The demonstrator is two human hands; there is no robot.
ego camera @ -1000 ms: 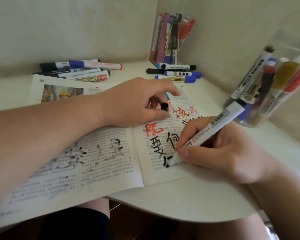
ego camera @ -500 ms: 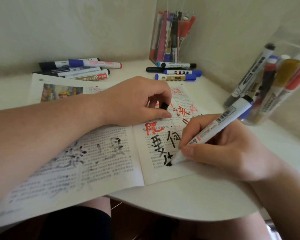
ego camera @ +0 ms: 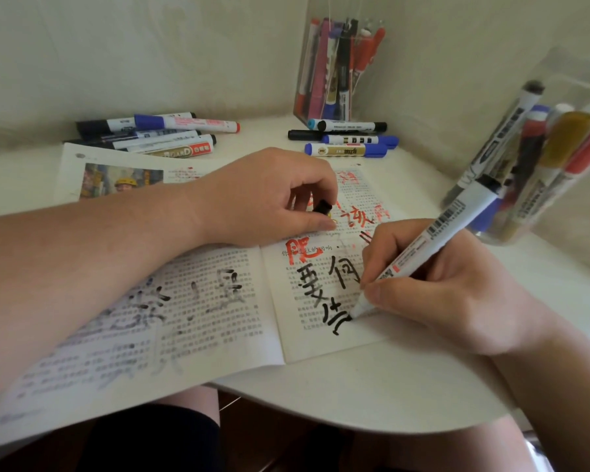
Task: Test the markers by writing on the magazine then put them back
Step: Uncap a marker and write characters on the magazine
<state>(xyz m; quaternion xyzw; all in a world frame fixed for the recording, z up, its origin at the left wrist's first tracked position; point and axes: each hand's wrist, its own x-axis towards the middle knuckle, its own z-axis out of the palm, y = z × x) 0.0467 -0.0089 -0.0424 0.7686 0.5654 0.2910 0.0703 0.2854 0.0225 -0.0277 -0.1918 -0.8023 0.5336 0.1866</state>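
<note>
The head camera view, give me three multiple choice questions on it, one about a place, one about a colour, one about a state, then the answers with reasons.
1. Where does the marker tip touch?
A. the magazine's right page
B. the left page
C. the bare table

2. What colour is the stroke being written?
A. red
B. blue
C. black

3. What is the left hand doing?
A. lying flat and empty
B. pinching a black cap
C. lifting a page

Answers:
1 A, the right hand sets the tip low on the right page.
2 C, the ink at the tip is black.
3 B, thumb and fingers close on the cap.
</note>
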